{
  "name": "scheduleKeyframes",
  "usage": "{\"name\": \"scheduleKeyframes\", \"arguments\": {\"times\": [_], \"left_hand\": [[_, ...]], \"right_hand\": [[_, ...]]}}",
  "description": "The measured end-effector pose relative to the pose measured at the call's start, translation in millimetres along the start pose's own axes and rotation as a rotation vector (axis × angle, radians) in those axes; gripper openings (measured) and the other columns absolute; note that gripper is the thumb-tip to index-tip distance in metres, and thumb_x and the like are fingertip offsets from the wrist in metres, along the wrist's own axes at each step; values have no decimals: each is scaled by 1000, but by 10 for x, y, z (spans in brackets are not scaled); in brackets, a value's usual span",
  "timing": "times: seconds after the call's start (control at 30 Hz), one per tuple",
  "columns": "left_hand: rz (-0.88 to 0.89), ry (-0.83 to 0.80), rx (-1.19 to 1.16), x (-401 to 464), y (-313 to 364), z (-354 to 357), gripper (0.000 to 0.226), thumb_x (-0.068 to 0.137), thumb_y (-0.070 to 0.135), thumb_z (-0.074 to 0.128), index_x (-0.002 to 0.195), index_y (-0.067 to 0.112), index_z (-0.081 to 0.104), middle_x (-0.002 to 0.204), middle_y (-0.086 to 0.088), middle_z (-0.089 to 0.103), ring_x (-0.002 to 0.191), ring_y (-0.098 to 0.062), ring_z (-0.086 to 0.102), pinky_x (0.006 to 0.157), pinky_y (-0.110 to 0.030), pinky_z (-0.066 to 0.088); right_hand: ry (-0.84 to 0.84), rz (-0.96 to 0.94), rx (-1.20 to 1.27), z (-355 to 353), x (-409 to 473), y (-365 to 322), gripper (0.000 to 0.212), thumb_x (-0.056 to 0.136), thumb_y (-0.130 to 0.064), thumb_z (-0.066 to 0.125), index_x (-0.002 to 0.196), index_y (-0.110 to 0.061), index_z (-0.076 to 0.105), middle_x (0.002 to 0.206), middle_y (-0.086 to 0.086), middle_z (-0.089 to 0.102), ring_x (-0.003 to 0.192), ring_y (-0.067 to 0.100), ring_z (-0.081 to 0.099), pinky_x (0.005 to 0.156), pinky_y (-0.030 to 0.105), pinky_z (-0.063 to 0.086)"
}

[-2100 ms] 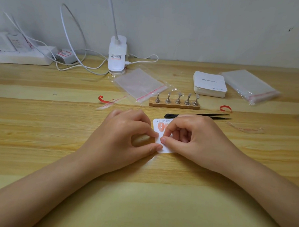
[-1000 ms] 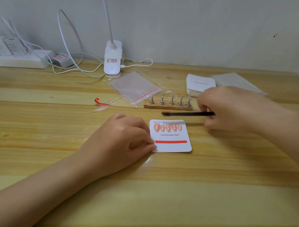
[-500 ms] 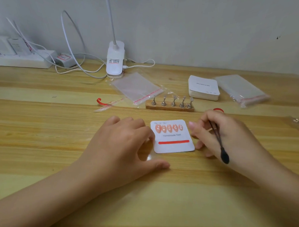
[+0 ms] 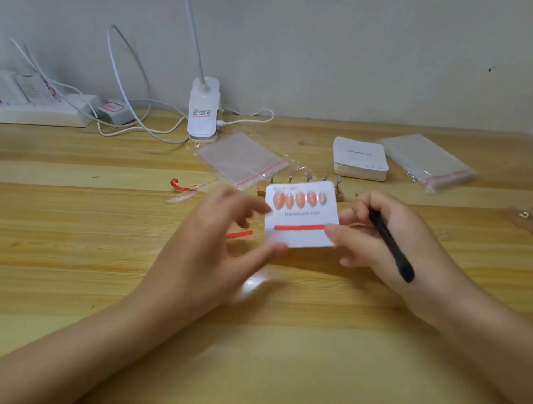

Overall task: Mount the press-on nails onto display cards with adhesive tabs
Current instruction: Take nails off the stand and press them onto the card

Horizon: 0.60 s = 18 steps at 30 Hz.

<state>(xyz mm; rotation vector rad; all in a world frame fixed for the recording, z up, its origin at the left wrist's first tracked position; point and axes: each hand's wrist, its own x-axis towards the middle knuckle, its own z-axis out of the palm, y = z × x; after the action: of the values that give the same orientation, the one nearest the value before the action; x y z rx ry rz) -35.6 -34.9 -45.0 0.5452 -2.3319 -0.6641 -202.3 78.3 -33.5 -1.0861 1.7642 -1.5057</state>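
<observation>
Liner strip (image 4: 239, 234), red, lies on the table (image 4: 73, 254) at nine o'clock of the card, discarded. Left hand (image 4: 214, 248), motion-blurred, appears spread, thumb under the display card (image 4: 301, 215) at its seven o'clock corner, likely steadying. Card is lifted, tilted toward the viewer for checking; five press-on nails (image 4: 300, 199) sit in a row along its twelve o'clock edge. Right hand (image 4: 376, 237) pinches the card's four o'clock edge, tweezers (image 4: 390, 245) tucked in its fingers, kept ready.

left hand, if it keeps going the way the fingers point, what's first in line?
Probably the display card: the left hand points right toward its left edge, and the thumb looks at its lower corner. Motion blur leaves contact unclear.
</observation>
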Motion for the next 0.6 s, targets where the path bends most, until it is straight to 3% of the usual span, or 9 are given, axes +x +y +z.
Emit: {"name": "scheduleKeyframes", "arguments": {"times": [0.1,0.17,0.23,0.33,0.4,0.47,0.53,0.6], "left_hand": [[-395,109,-486,79,19,-14,40,58,42,76,90,28,57,83,9,59,80,-7,60,63,-19,50],[-566,-39,-826,101,23,-12,35,59,33,82,89,20,69,86,7,69,80,-13,67,55,-21,54],[-601,-200,-1025,95,73,-14,28,65,25,72,91,17,74,94,2,73,83,-17,70,53,-18,54],[-579,-244,-1036,91,113,-26,27,72,19,62,97,16,72,98,-1,73,86,-17,70,54,-16,53],[-588,-235,-1036,95,94,-24,25,77,15,60,99,11,71,98,-1,72,88,-16,70,55,-15,52],[-587,-243,-1019,103,80,-15,22,85,8,55,103,12,67,99,-1,72,89,-15,69,55,-14,52],[-582,-261,-1013,113,75,-5,23,90,3,50,106,11,64,100,1,72,91,-14,69,55,-14,51],[-582,-276,-1015,125,78,-2,25,92,1,46,108,11,63,101,1,72,91,-14,69,56,-13,52]], "right_hand": [[47,-49,116,5,22,-59,31,79,2,63,69,-15,39,75,-4,57,63,0,59,50,17,50],[35,-103,120,37,18,-74,32,79,2,63,69,-16,39,78,-2,62,66,2,62,53,17,50],[-4,-129,116,76,9,-58,31,79,3,63,69,-16,40,78,0,65,68,6,64,55,18,51],[18,-139,92,116,25,-12,30,80,0,63,68,-15,40,73,9,64,66,9,62,59,18,51],[227,-218,30,82,65,2,32,84,-16,63,65,-11,37,59,5,49,57,9,48,55,15,42],[408,-345,-32,15,90,-39,42,93,-36,50,63,-10,35,55,-1,37,54,12,36,51,18,34],[371,-465,-67,-4,71,-75,48,96,-47,28,63,-19,48,51,-2,39,50,5,36,50,16,32],[198,-527,-108,71,33,-75,55,93,-59,16,80,-33,62,55,-1,44,51,2,40,52,9,32]]}}
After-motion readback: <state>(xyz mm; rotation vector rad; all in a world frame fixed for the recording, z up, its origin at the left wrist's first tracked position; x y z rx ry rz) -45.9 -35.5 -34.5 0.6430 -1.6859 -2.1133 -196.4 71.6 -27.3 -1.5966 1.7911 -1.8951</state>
